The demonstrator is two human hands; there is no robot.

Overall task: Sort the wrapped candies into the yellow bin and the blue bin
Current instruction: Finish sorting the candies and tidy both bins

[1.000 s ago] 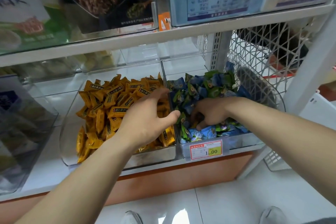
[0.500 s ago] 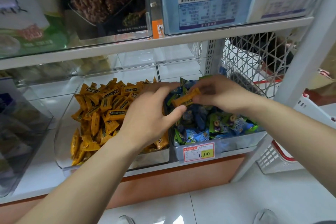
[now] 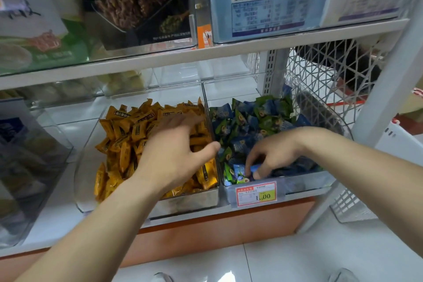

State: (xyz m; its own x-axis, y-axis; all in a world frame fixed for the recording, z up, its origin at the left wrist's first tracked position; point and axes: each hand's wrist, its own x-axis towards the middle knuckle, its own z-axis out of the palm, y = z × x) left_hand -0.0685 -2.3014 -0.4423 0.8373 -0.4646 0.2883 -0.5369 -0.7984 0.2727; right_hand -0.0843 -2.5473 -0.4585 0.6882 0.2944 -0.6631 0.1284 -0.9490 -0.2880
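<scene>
Shop shelving (image 3: 206, 57) in white fills the frame, with boxed goods along the top and two clear bins side by side on the lower shelf at centre. At centre left, the yellow bin (image 3: 187, 201) holds a heap of yellow candies (image 3: 128, 135). Touching it on the right, the blue bin (image 3: 304, 182) holds blue and green candies (image 3: 251, 121) and carries a price tag (image 3: 256, 193) on its front wall. A white wire basket (image 3: 320, 80) shows at the right behind the blue bin.

Both forearms reach up from the lower corners. The left hand (image 3: 174, 155) hovers palm down over the yellow candies. Its fingers are straight, spread and blurred, pointing toward the back of the bin, and its thumb stretches right to the wall between the two bins. The right hand (image 3: 277, 153) dips into the front of the blue bin with its wrist raised and knuckles up. Its fingers curl downward, and thumb and fingertips pinch a blue-wrapped candy (image 3: 254, 168) just behind the price tag.
</scene>
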